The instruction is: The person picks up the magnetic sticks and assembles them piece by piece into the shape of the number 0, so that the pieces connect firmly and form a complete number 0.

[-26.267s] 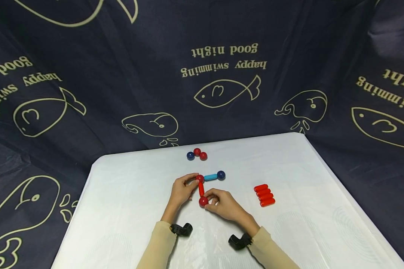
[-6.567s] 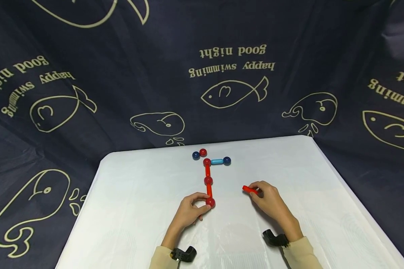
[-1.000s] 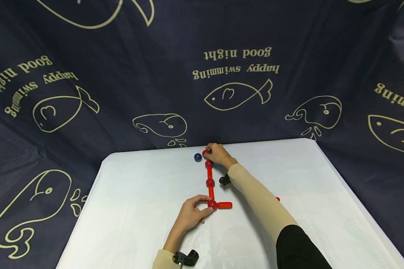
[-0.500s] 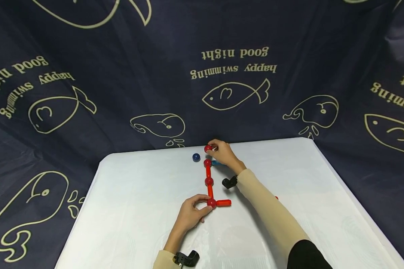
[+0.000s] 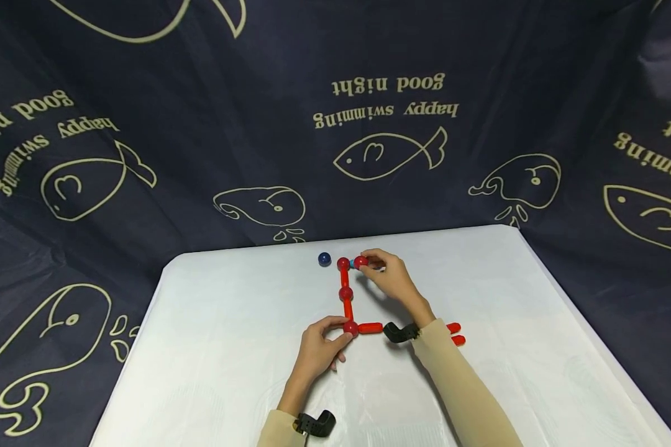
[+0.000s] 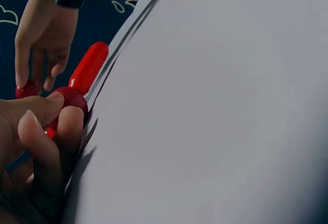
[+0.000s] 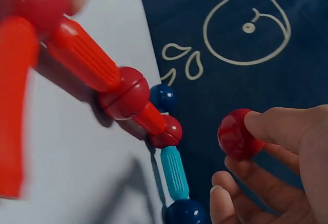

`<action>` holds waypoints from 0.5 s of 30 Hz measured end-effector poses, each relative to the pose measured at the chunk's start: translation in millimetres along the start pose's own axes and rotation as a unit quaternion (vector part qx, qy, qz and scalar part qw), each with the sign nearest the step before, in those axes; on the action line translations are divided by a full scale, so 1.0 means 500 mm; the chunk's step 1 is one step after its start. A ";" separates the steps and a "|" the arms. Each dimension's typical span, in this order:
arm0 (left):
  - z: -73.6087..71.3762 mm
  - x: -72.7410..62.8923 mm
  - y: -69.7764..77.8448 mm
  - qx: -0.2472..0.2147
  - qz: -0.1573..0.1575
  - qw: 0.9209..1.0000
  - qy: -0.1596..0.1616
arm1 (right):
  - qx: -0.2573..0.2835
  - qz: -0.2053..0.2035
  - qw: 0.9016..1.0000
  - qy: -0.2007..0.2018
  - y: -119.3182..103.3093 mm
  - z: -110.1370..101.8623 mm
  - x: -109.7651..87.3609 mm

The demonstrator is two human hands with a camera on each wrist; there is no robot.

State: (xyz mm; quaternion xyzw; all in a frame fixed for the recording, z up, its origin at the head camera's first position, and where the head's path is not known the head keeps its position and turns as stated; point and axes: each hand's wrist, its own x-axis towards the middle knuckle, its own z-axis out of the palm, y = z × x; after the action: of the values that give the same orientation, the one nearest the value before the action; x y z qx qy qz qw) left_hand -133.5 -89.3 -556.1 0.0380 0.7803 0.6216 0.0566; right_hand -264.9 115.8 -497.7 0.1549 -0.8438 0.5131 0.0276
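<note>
My left hand [image 5: 317, 344] pinches the near red ball [image 5: 350, 328] of a joined chain on the white table. From that ball a red rod [image 5: 371, 328] points right. Away from me the chain runs through a middle red ball [image 5: 345, 293] to a far red ball [image 5: 343, 264], linked by red rods. A light blue rod [image 7: 175, 172] joins the far ball to a dark blue ball [image 7: 184, 212]. Above that rod, my right hand [image 5: 391, 276] holds a separate red ball [image 7: 238, 134] between thumb and fingers, apart from the chain.
One loose dark blue ball [image 5: 324, 259] sits near the far table edge, left of the chain. Loose red rods [image 5: 459, 340] lie to the right, partly hidden by my right sleeve. A dark cloth with fish drawings hangs behind the table [image 5: 218, 347].
Since earlier, the chain gained red rods and a ball. In the last second, my right hand lifted the red ball from beside the blue one and moved it right and nearer. My left hand stays.
</note>
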 end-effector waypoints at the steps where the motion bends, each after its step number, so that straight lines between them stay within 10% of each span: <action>1: 0.002 0.002 0.000 -0.003 0.000 1.000 0.002 | 0.005 0.002 1.000 0.006 0.002 -0.003 -0.010; 15: 0.027 0.018 -0.002 -0.018 -0.009 0.999 0.047 | 0.006 0.037 0.999 0.036 0.042 -0.034 -0.131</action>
State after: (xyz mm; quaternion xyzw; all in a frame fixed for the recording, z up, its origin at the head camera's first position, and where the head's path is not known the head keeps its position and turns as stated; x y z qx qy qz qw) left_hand -140.8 -75.5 -560.7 0.0007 0.7709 0.6364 0.0264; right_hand -210.7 154.8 -521.4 0.1048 -0.8443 0.5241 0.0378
